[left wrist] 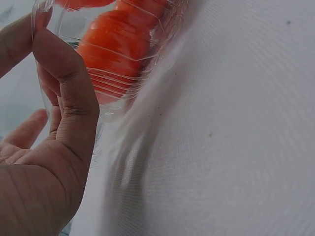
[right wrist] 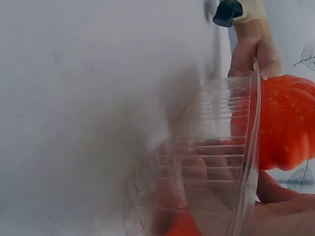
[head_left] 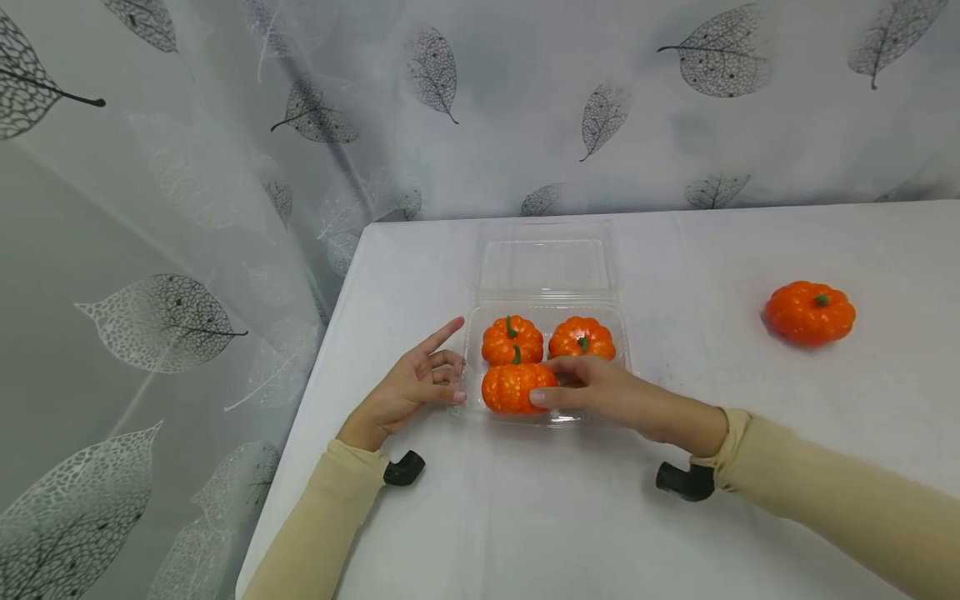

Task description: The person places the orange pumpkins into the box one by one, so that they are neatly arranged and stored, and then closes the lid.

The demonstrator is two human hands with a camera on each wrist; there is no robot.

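A clear plastic clamshell box [head_left: 543, 307] lies opened out on the table, its lid folded back. Inside sit two small orange toy pumpkins, the left one [head_left: 495, 342] and the right one [head_left: 592, 333]. My right hand [head_left: 607, 393] holds a third pumpkin [head_left: 506, 392] by its right side, at the box's front left; in the right wrist view this pumpkin [right wrist: 285, 125] shows above the rim. At the box's left edge, my left hand [head_left: 408, 385] pinches the rim between thumb [left wrist: 64, 64] and fingers, its index finger pointing outward.
Off to the right on the white-covered table [head_left: 720, 275] rests another orange pumpkin [head_left: 810, 313]. A leaf-patterned curtain [head_left: 510, 108] hangs along the table's back and left edges. Dark wrist-camera pieces [head_left: 686, 482] stick out near both sleeves.
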